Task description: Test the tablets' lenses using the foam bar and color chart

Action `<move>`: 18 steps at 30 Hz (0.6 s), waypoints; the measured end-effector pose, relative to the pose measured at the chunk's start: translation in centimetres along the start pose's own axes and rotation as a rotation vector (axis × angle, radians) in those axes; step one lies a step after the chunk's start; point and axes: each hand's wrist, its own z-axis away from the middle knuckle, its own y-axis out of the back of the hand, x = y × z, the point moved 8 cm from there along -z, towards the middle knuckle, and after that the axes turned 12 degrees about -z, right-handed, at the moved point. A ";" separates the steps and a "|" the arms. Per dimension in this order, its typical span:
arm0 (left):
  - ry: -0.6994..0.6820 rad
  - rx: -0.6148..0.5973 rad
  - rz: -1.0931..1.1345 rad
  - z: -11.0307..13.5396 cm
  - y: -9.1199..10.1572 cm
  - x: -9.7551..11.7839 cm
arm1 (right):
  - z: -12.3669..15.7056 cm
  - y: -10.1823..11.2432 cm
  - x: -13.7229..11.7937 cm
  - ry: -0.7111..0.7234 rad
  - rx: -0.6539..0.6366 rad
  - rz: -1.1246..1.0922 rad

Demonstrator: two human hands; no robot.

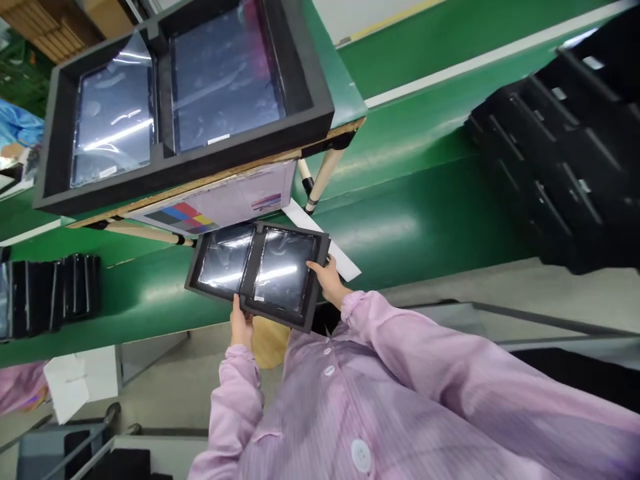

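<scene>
Between both hands I hold a black foam tray (255, 267) with two compartments, tilted above the green bench. A dark glossy screen panel (227, 257) lies in its left compartment, and a second screen panel (285, 267) lies in the right one. My left hand (242, 327) grips the near edge at the middle, thumb on top and fingers beneath. At the right edge, my right hand (327, 279) is closed on the rim with its thumb on top. The undersides of both grips are hidden. A larger-looking foam tray (200, 148) with two screen panels rests on the raised stand ahead.
The raised stand's legs (323, 177) rise from the green bench (400, 227). A printed colour chart (215, 207) hangs on its front. Stacked black trays (560, 153) stand at right, more black trays (50, 293) at left. A white strip (345, 260) lies behind my right hand.
</scene>
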 end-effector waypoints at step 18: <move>0.029 -0.528 -0.351 9.9 -3.4 -8.9 | 7.7 24.1 -3.3 -0.027 0.379 -0.364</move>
